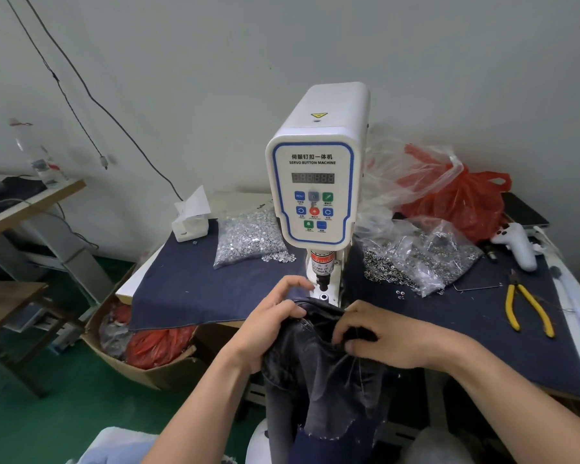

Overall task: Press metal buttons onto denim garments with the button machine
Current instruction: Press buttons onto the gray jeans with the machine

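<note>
Bunching under both hands' fingers (pixel 340 333), denim garment (pixel 318 363) meets button machine (pixel 313 192).

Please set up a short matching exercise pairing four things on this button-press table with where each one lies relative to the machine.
Things:
1. pliers
2. tissue box
3. denim garment
4. red plastic bag

Places:
A. far side of the table, right of the button machine
B. held in both hands in front of the machine
C. left of the machine, toward the back
D. near edge of the table, far right

Pairs: 1-D, 2-C, 3-B, 4-A
</note>
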